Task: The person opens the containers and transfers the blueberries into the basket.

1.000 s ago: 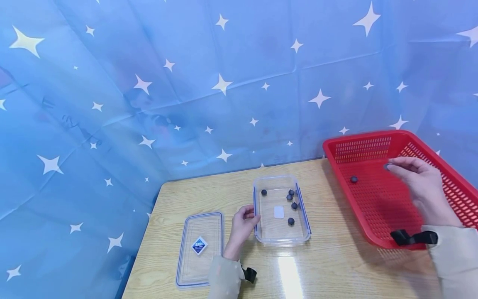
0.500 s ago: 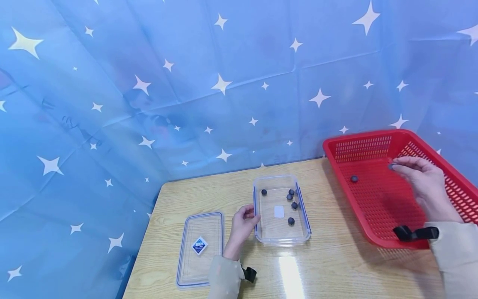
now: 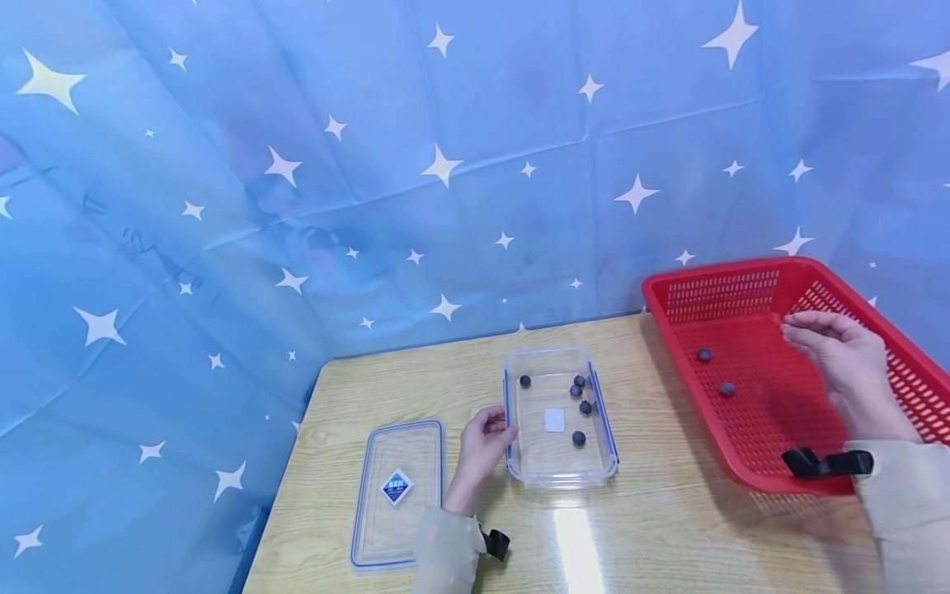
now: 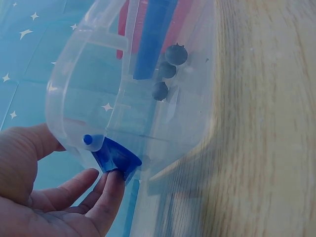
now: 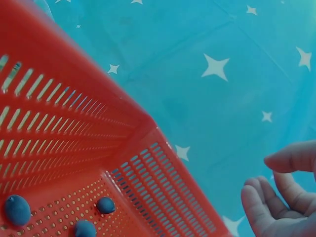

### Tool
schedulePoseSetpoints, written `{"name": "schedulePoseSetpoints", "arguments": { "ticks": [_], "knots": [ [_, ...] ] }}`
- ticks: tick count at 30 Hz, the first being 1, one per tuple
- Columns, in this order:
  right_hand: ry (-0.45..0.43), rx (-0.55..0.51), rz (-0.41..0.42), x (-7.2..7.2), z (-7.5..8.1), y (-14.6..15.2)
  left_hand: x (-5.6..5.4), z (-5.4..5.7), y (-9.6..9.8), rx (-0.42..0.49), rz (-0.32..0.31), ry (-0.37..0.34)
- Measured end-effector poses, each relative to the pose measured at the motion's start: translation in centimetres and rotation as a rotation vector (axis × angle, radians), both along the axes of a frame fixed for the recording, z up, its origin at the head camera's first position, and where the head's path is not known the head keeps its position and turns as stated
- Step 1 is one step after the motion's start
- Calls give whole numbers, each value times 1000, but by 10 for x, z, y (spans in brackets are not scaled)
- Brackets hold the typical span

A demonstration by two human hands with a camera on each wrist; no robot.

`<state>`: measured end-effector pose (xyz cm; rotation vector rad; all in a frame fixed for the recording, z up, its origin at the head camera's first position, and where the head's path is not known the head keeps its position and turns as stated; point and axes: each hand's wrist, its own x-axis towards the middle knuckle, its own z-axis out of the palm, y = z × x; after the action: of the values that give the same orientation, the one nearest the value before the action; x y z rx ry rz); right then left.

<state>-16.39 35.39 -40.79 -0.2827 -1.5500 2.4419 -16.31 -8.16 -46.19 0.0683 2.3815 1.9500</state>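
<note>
A clear plastic food container [image 3: 530, 474] with blue latches holds several blueberries [image 3: 579, 439]. My left hand [image 3: 486, 450] grips its left side. In the left wrist view, a fingertip touches the blue latch [image 4: 118, 160], with the thumb partly hidden at the container's end. My right hand [image 3: 849, 367] hovers inside the red basket [image 3: 693, 404]. Its thumb and fingers [image 5: 291, 158] are apart in the right wrist view, with nothing between them. Two blueberries show in the basket in the head view, one blueberry [image 3: 727, 388] nearer me; the right wrist view shows three, including one blueberry [image 5: 105, 205] near the corner.
The container's clear lid [image 3: 401, 528], edged in blue, lies flat to the left on the wooden table [image 3: 646, 536]. A blue star-patterned cloth [image 3: 482, 206] hangs behind the table. The basket's slotted walls rise around my right hand.
My right hand has shifted slightly right and let go of a blueberry, and another one now shows in the basket. My left hand and the container have stayed put.
</note>
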Motion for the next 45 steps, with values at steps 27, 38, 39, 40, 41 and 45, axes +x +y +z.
{"name": "schedulePoseSetpoints", "arguments": {
  "ticks": [27,38,39,40,41,45],
  "knots": [
    [110,202,36,3,21,-74,0,-1,0,12,3,7],
    [144,356,59,-9,8,-112,1,0,0,31,8,30],
    [145,365,67,-7,10,-117,1,0,0,31,8,28],
    [152,383,82,-6,11,-122,1,0,0,30,7,28],
    [158,387,93,-5,12,-126,1,0,0,28,7,29],
    [186,370,137,-2,14,-141,1,1,0,16,2,30]
  ]
}}
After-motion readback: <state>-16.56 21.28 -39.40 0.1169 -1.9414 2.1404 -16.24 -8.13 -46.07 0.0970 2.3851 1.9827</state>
